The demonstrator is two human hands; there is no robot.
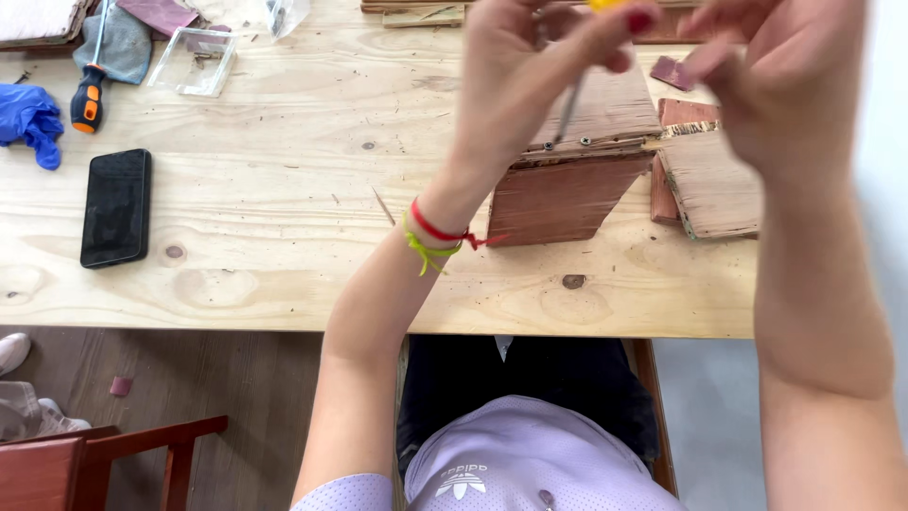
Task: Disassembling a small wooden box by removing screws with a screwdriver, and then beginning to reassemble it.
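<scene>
At the top centre of the frame, your left hand [530,71] is gripping a yellow-handled screwdriver [570,104], its tip meeting the reddish wooden piece [577,180] standing on the counter [284,189]. Your right hand [785,76] is hovering just beside it, fingers loosely curled, holding nothing visible.

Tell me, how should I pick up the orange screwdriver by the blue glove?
Grab the screwdriver by its fat orange-and-black handle, coming from above. It lies flat on the table, handle end toward you, clear of the glove, while its thin metal shaft rests against a grey cloth.
</scene>
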